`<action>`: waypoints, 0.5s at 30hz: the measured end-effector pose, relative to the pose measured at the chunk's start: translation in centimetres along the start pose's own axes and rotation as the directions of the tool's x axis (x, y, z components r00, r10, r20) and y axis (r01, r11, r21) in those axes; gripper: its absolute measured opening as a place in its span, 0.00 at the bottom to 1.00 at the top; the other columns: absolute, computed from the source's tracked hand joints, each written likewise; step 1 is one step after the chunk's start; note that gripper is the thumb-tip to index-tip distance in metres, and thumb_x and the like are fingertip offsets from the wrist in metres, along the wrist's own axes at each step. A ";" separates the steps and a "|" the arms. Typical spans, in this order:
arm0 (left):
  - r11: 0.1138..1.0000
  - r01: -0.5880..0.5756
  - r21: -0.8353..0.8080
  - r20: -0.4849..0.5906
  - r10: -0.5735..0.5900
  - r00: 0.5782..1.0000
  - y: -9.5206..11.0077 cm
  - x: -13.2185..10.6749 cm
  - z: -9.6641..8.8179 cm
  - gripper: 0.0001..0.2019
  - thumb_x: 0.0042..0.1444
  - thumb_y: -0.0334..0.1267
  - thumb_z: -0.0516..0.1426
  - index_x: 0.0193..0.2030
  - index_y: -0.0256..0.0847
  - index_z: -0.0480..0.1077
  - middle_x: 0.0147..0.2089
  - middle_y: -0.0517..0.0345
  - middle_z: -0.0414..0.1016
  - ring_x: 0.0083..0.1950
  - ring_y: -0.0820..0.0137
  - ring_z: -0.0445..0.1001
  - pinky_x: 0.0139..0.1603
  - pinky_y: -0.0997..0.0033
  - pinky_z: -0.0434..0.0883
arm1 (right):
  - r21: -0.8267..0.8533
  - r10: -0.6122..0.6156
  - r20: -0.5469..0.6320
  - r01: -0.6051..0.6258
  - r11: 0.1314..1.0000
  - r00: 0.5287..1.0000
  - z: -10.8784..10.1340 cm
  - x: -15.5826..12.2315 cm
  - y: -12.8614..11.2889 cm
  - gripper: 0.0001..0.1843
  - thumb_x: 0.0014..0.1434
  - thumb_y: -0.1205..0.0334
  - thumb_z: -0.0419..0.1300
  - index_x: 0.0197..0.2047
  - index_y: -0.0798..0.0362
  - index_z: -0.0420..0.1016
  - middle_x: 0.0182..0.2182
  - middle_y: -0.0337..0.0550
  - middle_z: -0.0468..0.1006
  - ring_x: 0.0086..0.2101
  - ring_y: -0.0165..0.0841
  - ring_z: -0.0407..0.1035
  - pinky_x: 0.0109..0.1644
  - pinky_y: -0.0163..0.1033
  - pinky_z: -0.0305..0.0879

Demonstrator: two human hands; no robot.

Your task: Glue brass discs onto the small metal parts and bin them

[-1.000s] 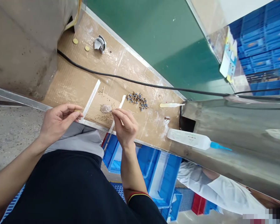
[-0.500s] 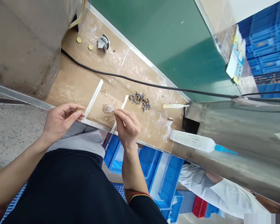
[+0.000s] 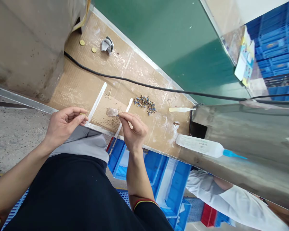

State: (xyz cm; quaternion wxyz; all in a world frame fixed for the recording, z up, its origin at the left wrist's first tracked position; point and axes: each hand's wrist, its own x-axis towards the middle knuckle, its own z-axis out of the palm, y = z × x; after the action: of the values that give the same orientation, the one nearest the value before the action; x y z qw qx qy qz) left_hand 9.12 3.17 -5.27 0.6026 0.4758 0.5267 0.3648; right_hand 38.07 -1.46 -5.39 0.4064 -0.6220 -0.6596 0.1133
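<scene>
Two bare hands work over a cardboard-covered counter (image 3: 72,84), seen from above, with a small clear dish (image 3: 112,112) lying on the cardboard as the centre of the scene. The left hand (image 3: 65,125) sits just left of the dish, half closed, its thumb and fingertips pinching a tiny brass piece (image 3: 81,113). The right hand (image 3: 134,133) sits just below and to the right of the dish, closed around a thin pin (image 3: 117,115), whose tip is at the dish's edge. The pin is too fine to make out clearly.

Two white strips (image 3: 97,102) lie on the counter, one on each side of the dish. Just right of the dish is a heap of small brass and blue parts (image 3: 144,105). Farther right are a flat wooden stick (image 3: 181,109) and a white squeeze bottle (image 3: 199,146) with a blue nozzle, beside a curved steel sheet (image 3: 243,141). A black cable (image 3: 144,84) crosses the counter above the dish. Well beyond it, up and to the left, lie two round brass discs (image 3: 82,42) and a crumpled grey scrap (image 3: 107,45). Below the dish are blue plastic crates (image 3: 175,189), and past them, lower right, is another person's white sleeve (image 3: 233,205).
</scene>
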 end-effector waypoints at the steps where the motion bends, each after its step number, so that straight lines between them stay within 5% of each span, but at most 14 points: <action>1: 1.000 -0.001 0.002 0.000 0.001 1.000 0.0 0.0 0.0 0.09 0.71 0.42 0.72 0.53 0.42 0.90 0.43 0.54 0.93 0.42 0.68 0.91 0.50 0.71 0.90 | 0.003 0.006 0.000 -0.006 1.000 1.000 0.0 0.0 0.0 0.09 0.79 0.62 0.69 0.52 0.41 0.93 0.47 0.43 0.95 0.49 0.40 0.91 0.57 0.48 0.90; 15: 1.000 -0.002 0.009 0.002 0.002 1.000 0.1 0.0 0.1 0.10 0.72 0.45 0.72 0.53 0.43 0.90 0.43 0.53 0.93 0.42 0.66 0.92 0.50 0.69 0.90 | 0.005 0.011 0.021 -0.012 1.000 1.000 -0.7 0.7 -0.8 0.09 0.78 0.64 0.70 0.52 0.41 0.93 0.47 0.41 0.95 0.49 0.40 0.91 0.56 0.46 0.89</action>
State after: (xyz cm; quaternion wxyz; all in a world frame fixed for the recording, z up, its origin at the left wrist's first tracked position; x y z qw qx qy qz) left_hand 9.25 3.21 -5.21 0.6006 0.4795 0.5271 0.3626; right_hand 38.07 -1.25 -4.14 0.4005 -0.6235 -0.6600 0.1239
